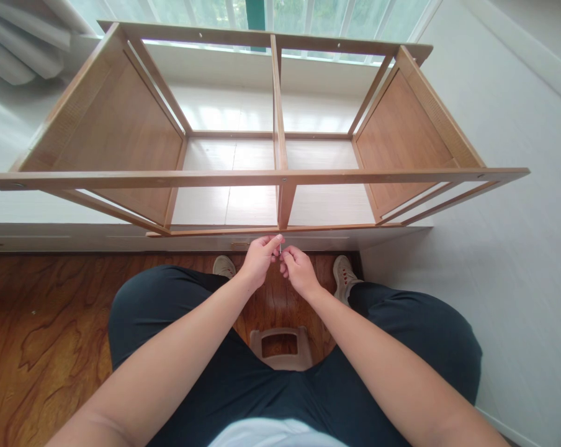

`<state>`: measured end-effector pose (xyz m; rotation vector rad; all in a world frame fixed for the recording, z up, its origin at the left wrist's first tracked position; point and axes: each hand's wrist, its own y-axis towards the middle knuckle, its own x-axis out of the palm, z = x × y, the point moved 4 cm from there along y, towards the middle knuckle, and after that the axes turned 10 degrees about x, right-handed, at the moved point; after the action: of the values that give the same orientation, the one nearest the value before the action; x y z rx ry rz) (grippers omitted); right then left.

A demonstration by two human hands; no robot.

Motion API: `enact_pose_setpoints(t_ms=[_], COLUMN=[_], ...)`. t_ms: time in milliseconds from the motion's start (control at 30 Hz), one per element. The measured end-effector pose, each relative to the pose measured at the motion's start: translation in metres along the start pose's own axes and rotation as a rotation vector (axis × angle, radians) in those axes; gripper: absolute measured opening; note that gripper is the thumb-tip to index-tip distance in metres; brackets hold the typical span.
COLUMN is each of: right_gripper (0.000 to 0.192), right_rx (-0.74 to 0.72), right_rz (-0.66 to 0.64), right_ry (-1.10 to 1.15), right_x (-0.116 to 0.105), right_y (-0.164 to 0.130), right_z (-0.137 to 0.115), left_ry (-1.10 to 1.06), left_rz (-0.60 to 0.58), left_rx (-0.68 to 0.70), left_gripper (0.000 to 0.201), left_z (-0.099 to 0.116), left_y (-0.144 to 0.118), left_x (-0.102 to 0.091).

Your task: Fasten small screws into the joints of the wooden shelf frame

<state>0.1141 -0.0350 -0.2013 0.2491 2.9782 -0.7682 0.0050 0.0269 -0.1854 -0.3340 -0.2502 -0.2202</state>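
Note:
A wooden frame [169,180] with side panels and a middle divider [280,124] stands before me on a pale ledge. Just below the foot of the divider, at the frame's lower front rail [215,231], both hands meet with their fingers closed. My left hand [259,259] has its thumb and fingers pinched at the rail. Close on its right, my right hand [299,268] is pinched too. Between the fingertips shows a short, thin metal piece [280,248], perhaps a hex key or a screw; most of it is hidden.
The pale ledge [215,155] runs under the frame, with a window [336,25] behind it. A white wall [517,248] rises at the right, and a grey curtain [24,43] hangs at the far left. Below, a low plastic stool [303,351] stands on the wooden floor [52,323] between my legs.

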Motion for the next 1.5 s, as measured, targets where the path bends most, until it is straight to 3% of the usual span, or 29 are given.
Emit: enact_pose_setpoints(t_ms=[267,500,833,1067,1233,1400,1500], right_gripper=[0.029,0.043,0.031,0.028,0.028,0.028,0.028], right_rx=[0.027,-0.122,-0.275,-0.282,-0.218,-0.05,-0.055], right_rz=[-0.024,0.052,0.11,0.124,0.082,-0.099,-0.144], right_ry=[0.065,0.049,-0.207,-0.221,-0.141,-0.122,-0.173], right_x=[0.001,-0.005,-0.006,-0.007,-0.005,0.005,0.01], right_y=[0.001,-0.005,-0.018,-0.019,-0.011,0.002,0.004], right_z=[0.001,-0.008,-0.025,-0.026,-0.014,0.006,0.013], left_ry=[0.026,0.087,0.068,0.068,0.045,0.011,0.03], left_rz=[-0.024,-0.015,-0.023,-0.02,0.004,-0.006,-0.001], left_rx=[0.005,0.04,0.029,0.01,-0.002,-0.025,-0.038], left_gripper=[0.037,0.033,0.034,0.038,0.039,0.039,0.039], left_z=[0.0,0.002,0.004,0.001,0.002,0.005,0.007], left_y=[-0.003,-0.003,0.0,0.002,0.003,0.0,-0.002], left_x=[0.002,0.001,0.001,-0.001,-0.002,0.001,0.002])
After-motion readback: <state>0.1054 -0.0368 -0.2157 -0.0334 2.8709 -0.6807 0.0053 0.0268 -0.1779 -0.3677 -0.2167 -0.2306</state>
